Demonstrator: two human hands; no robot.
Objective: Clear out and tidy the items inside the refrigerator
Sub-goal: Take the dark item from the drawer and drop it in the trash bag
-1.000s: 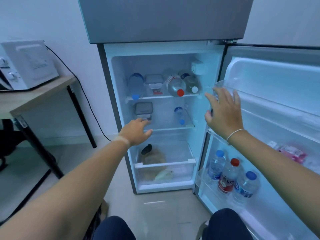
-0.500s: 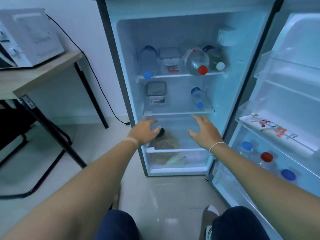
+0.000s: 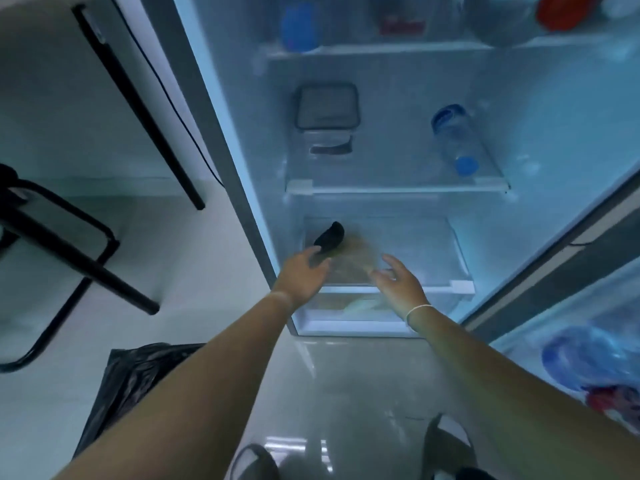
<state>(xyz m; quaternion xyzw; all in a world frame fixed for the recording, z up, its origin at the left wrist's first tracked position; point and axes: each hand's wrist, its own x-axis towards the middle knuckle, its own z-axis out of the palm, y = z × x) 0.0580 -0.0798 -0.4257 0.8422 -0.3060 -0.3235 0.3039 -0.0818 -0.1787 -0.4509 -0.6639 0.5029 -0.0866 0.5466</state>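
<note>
Left hand [image 3: 300, 275] was spread loose, fingers relaxed, holding nothing, its fingertips at a dark object [image 3: 329, 238] lying at the left of the crisper drawer [image 3: 463, 287]; contact not clear. Right hand [image 3: 398, 282] was also spread, fingers slightly bent, empty, over the drawer's front edge. White band on the right wrist.

Drawer was clear plastic, at the bottom of the refrigerator [image 3: 221, 140]. Brownish contents [image 3: 356, 261] beside the dark object, something pale green showing through the front wall. Too blurred to identify.

Shelf above [image 3: 398, 188]: square container with a dark grey lid [image 3: 327, 105] at left, clear bottle with a blue cap [image 3: 455, 140] lying on its side at right, well apart. Top shelf cut by the frame edge: a blue cap [image 3: 299, 27], a red cap [image 3: 561, 10].

Door [image 3: 554, 271] open at right; blue-capped bottle [image 3: 585, 355] in its lower bin. No label or writing readable, motion blur throughout.

Versus 0.5 s ago: view dropped lower and closer, both hands went from the drawer's top edge down into it, the microwave left the frame, and a black bag [image 3: 135, 379] on the floor came into view at lower left. Table leg [image 3: 138, 109] and black chair frame [image 3: 69, 254] at left.
</note>
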